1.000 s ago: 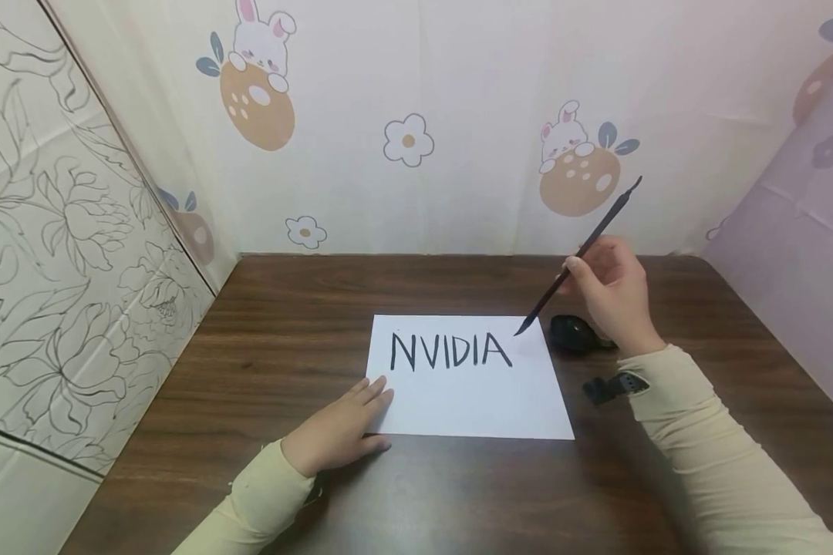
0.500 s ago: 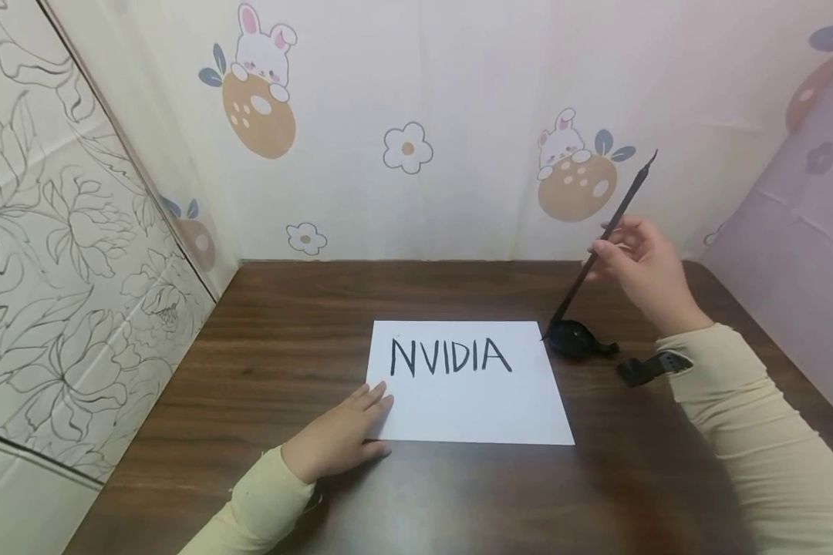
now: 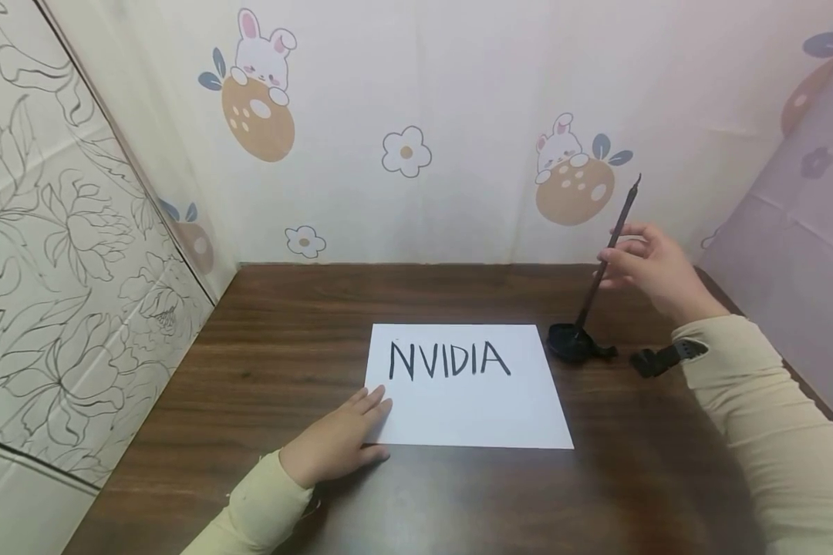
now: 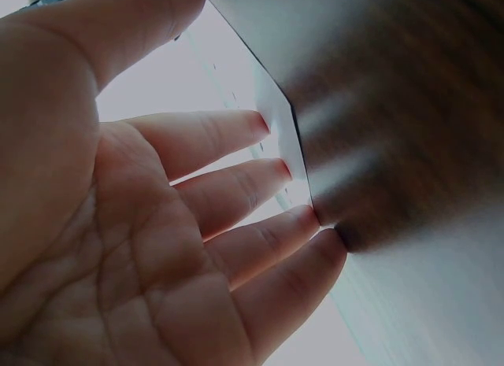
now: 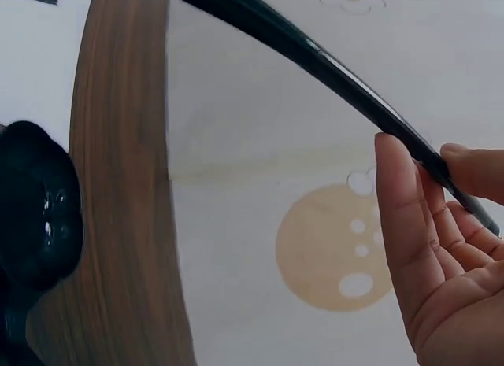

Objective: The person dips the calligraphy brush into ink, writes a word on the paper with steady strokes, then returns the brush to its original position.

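My right hand (image 3: pixel 655 270) pinches a dark writing brush (image 3: pixel 628 204) midway along its handle, between thumb and fingers. The brush leans to the right, its lower end down in a small black ink dish (image 3: pixel 561 344). In the right wrist view the dish (image 5: pixel 38 212) has a lobed rim and a glossy dark inside. White paper (image 3: pixel 468 412) lies to the left of it, with "NVIDIA" in black strokes across its upper half. Spread fingers of my left hand (image 3: pixel 336 438) rest on the paper's left edge; the thumb lies by its lower left corner.
Everything stands on a brown wood-grain table (image 3: pixel 278 324). A wall covering (image 3: pixel 472 208) printed with rabbits and flowers rises behind it. Panels close in at both sides, floral (image 3: pixel 104 231) on the left and pale purple (image 3: pixel 798 254) on the right. A black strapped device (image 3: pixel 655 360) hangs at my right wrist.
My right hand has carried the brush rightward from over the paper to the ink dish, and the brush's lower end has gone down into it. My left hand has stayed on the paper.
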### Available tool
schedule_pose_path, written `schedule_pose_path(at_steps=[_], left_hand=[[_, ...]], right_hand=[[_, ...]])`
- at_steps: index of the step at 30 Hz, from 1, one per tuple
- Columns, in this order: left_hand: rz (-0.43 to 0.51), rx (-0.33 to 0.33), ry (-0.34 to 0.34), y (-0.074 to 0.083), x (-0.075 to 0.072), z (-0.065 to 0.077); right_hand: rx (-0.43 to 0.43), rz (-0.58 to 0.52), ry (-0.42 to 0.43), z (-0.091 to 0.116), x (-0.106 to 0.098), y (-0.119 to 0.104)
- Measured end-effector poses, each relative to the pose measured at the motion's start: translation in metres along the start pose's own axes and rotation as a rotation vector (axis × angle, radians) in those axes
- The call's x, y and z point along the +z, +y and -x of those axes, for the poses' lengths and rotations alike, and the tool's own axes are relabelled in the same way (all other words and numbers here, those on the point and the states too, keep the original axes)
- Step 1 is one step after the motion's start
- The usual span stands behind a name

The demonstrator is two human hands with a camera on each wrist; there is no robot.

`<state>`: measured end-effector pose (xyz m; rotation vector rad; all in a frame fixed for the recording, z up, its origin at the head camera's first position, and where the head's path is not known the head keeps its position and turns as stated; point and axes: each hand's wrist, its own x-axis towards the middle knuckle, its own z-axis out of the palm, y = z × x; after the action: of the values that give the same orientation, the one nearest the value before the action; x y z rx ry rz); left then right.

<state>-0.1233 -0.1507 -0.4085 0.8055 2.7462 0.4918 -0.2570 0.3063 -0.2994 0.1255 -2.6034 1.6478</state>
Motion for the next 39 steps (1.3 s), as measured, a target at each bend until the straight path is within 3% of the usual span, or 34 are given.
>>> schedule_pose_path(at_steps=[11, 25, 31, 39], left_hand=[[0.008, -0.004, 0.003, 0.0, 0.002, 0.002], [0.007, 0.01, 0.012, 0.0, 0.001, 0.002], [0.004, 0.004, 0.002, 0.001, 0.001, 0.001], [0.002, -0.003, -0.001, 0.001, 0.001, 0.001]], right_hand=[[0.041, -0.004, 0.055, -0.008, -0.009, 0.02], [0.203, 0.195, 0.058, -0.019, -0.017, 0.064], [0.225, 0.135, 0.035, -0.022, -0.016, 0.078], [0.264, 0.064, -0.06, -0.023, -0.014, 0.085]])
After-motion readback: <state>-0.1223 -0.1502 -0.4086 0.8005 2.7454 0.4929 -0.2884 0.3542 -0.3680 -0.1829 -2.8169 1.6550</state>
